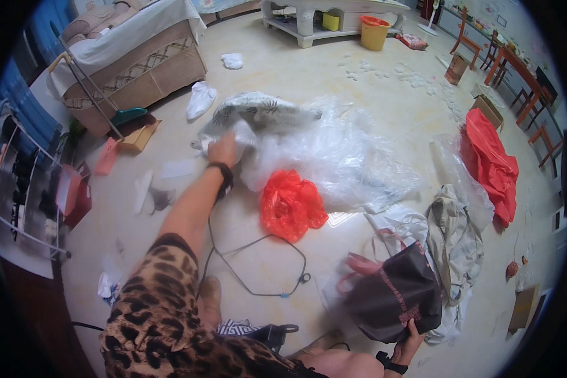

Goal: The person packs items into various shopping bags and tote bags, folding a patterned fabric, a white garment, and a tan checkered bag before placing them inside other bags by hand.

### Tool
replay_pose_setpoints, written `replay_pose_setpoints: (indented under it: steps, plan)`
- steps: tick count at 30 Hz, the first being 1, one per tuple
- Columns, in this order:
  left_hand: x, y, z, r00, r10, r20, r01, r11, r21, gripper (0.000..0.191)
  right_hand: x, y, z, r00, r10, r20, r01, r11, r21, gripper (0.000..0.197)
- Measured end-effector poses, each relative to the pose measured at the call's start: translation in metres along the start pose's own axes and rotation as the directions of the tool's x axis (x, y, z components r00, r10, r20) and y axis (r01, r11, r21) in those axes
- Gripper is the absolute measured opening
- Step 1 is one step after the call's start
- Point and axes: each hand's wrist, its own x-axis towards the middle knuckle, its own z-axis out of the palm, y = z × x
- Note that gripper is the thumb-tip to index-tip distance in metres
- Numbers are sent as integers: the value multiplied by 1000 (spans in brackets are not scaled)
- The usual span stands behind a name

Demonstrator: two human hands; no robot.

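Observation:
My left hand [223,150], blurred by motion and with a dark band at the wrist, grips a white cloth or bag with a grey leaf print [250,108]. Most of its fingers are hidden. At the lower right, my right hand [408,344] holds a dark brown tote bag [387,297] by its lower edge. The tote has pink handles and printed writing. Between my hands lies a crumpled red plastic bag [290,205]. Behind it spreads a large heap of clear plastic film [345,151]. A thin black cable [255,294] loops over the floor before me.
A beige fabric bundle [453,236] and a red cloth bag [491,165] lie at the right. At the left stand a shoe rack [28,189] and a long-handled dustpan [128,115] by the sofa [137,71]. A yellow bucket [374,35] stands farther back.

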Motion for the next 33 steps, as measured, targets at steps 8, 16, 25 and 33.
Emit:
replay_pose_setpoints:
  steps: [8,16,25,33]
  plan:
    - [169,95,-214,788,170,-592,-388,883,-264,22,13,17,-12,998,34,-44,-29,995,96,47]
    - [188,236,-400,789,318,-526,-597,193,-779,39,33,10,-28,1000,-2,-9,4,972,236,42]
    - [109,304,-255,938,341,-65,-54,-41,-998,33,53,-15,-121,976,154,151,-176,973,148,42]
    - [-24,289,-14,814,150,561,541,158,-826,39,71,24,-193,931,156,-330,-300,843,-447,53]
